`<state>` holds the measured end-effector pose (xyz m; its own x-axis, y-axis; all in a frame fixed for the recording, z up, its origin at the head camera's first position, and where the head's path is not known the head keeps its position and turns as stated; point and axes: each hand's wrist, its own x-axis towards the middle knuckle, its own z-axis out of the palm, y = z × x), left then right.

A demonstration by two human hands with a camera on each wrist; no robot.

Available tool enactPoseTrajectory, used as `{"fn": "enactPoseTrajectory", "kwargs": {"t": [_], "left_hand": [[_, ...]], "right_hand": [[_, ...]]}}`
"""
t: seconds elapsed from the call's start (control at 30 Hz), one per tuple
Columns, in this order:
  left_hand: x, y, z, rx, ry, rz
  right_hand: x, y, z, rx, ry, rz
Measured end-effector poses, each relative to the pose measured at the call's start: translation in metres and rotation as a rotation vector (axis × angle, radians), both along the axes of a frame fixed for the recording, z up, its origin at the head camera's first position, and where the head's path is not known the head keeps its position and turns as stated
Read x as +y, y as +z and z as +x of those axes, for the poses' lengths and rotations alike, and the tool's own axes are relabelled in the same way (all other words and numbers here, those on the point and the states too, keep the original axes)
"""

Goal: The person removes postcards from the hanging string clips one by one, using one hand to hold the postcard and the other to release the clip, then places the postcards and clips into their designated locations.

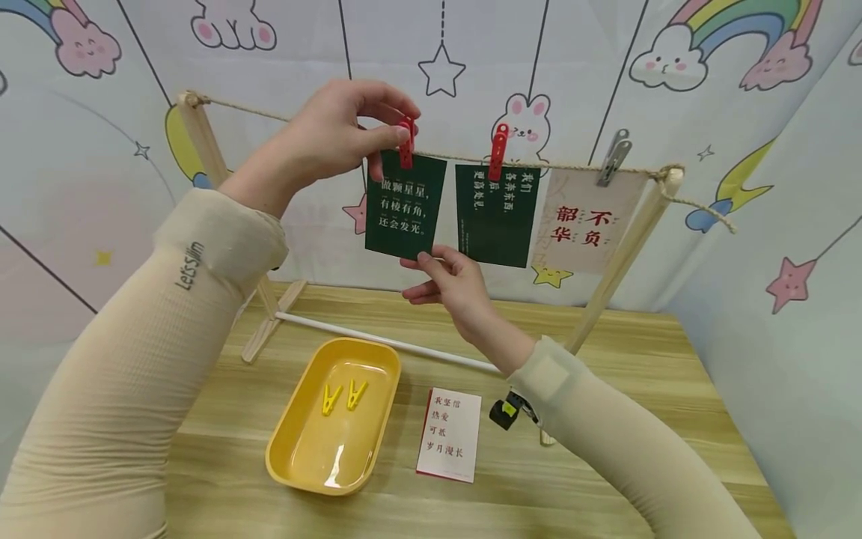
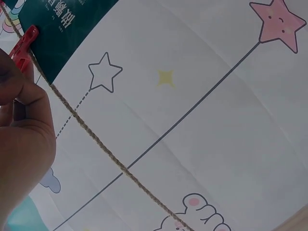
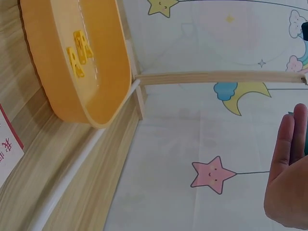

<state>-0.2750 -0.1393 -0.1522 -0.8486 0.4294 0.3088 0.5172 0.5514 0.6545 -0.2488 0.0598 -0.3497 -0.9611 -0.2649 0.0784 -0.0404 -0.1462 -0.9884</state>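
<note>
In the head view my left hand (image 1: 343,127) pinches a red clothespin (image 1: 406,156) at the top of a dark green card (image 1: 399,241) with white writing. That card hangs at a twine line (image 1: 249,111). My right hand (image 1: 461,288) pinches the card's lower right corner, thumb in front and fingers behind. Just to the right, a second green card (image 1: 498,236) hangs from another red clothespin (image 1: 498,146). Beyond it a silver clip (image 1: 614,159) holds a pale card (image 1: 579,258) with red writing. The left wrist view shows the left fingers at the red clothespin (image 2: 25,48), partly cut off.
Wooden posts (image 1: 606,288) carry the line, with a white rod (image 1: 377,338) low between them. On the wooden table stands a yellow tray (image 1: 316,457) holding two yellow clothespins (image 1: 330,400). Beside it lies a white card (image 1: 447,464) with a red edge. A cartoon-printed backdrop (image 1: 296,60) hangs behind.
</note>
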Motion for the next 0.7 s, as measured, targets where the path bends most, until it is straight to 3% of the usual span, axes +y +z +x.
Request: {"fn": "enactPoseTrajectory", "kwargs": {"t": [0.4, 0.7], "left_hand": [[0.0035, -0.0004, -0.0015, 0.032, 0.012, 0.092], [0.0052, 0.0016, 0.0014, 0.082, 0.06, 0.093]], "right_hand": [[0.0022, -0.0026, 0.0023, 0.033, -0.03, 0.018], [0.005, -0.0052, 0.001, 0.04, -0.04, 0.027]]}}
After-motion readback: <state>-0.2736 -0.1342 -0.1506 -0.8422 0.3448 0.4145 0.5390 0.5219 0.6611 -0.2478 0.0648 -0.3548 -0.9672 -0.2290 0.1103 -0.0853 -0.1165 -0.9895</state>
